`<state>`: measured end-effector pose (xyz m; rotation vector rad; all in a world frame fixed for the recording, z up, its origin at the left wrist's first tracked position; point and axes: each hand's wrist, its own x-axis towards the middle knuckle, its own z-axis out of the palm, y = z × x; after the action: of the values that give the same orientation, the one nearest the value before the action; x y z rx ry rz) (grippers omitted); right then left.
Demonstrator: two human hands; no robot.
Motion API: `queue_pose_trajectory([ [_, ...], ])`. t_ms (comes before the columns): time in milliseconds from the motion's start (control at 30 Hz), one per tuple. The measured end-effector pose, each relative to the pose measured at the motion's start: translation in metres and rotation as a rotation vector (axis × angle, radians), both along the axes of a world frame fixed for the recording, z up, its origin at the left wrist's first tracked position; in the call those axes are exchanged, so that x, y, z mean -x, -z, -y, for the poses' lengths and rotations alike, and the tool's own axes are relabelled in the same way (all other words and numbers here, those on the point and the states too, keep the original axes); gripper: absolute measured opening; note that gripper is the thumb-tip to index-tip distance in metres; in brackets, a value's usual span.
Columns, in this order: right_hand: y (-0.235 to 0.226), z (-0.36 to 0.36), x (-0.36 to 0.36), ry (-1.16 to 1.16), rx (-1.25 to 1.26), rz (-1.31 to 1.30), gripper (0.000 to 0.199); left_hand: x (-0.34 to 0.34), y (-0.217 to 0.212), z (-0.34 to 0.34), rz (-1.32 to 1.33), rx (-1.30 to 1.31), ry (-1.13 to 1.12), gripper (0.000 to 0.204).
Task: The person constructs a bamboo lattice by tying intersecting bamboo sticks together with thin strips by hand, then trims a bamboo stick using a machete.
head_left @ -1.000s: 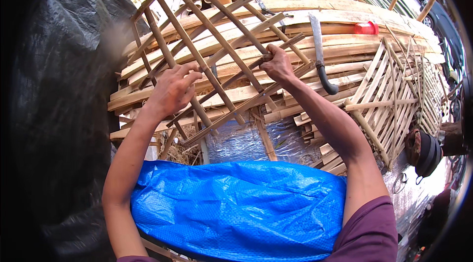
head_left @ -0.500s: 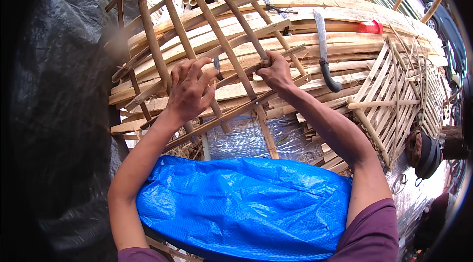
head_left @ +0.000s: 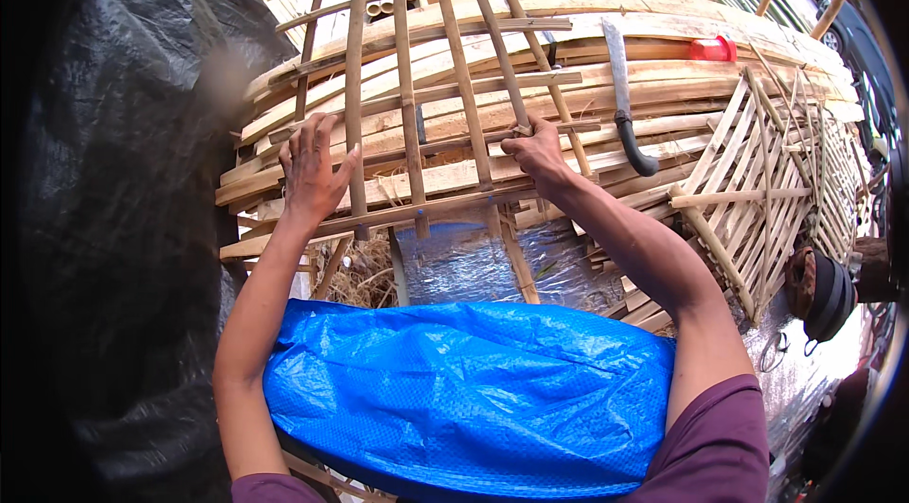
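A bamboo lattice (head_left: pixel 405 96) of crossing slats, with small fasteners along its near rail, lies over a stack of split bamboo strips. My left hand (head_left: pixel 315 176) rests at its left part, fingers spread and touching a cross slat; no grip shows there. At the right, my right hand (head_left: pixel 542 155) is closed, thumb and fingers pinched round the end of a long slat of the lattice. Part of that slat end is hidden by the fingers. To the right of this hand lies a large knife (head_left: pixel 620 77) with a curved black handle.
A blue tarp (head_left: pixel 473 389) covers my lap. Black plastic sheeting (head_left: pixel 142 219) hangs at the left. A red plastic object (head_left: pixel 713 50) sits on the split bamboo (head_left: pixel 663 6). Another slatted bamboo panel (head_left: pixel 767 191) lies at the right, near a dark rounded object (head_left: pixel 822 300).
The lattice has turned clockwise, its far end swinging right and its rails now lying more level. My left hand has shifted left and down; my right hand has moved slightly right and down, still gripping.
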<state>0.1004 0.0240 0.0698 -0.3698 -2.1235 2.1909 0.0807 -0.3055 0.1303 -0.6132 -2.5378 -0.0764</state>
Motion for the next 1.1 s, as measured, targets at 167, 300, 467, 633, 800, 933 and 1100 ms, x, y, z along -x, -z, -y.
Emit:
queue_pose_trajectory([
  [167, -0.003, -0.001, -0.004, 0.033, -0.082, 0.055, 0.020, 0.007, 0.007, 0.007, 0.040, -0.022, -0.008, 0.063],
  [300, -0.004, -0.002, -0.007, 0.014, -0.110, 0.130, 0.018, 0.008, 0.009, 0.002, -0.031, -0.047, -0.006, 0.066],
  [467, 0.008, -0.007, -0.010, -0.053, 0.096, 0.154, 0.021, 0.004, 0.013, -0.006, 0.071, -0.051, -0.233, 0.076],
  [633, 0.009, -0.009, -0.010, -0.041, 0.144, 0.150, 0.031, -0.001, 0.009, -0.015, 0.308, -0.148, -0.267, 0.080],
  [800, 0.013, -0.003, -0.008, -0.031, 0.070, 0.223, 0.030, -0.003, 0.018, -0.011, 0.351, -0.195, -0.192, 0.075],
  [933, 0.018, -0.003, -0.014, 0.005, -0.001, 0.239, 0.028, -0.005, 0.019, -0.013, 0.271, -0.150, -0.078, 0.072],
  [1100, 0.018, -0.004, -0.016, -0.034, 0.033, 0.294, 0.022, -0.004, 0.016, -0.015, 0.214, -0.141, -0.031, 0.069],
])
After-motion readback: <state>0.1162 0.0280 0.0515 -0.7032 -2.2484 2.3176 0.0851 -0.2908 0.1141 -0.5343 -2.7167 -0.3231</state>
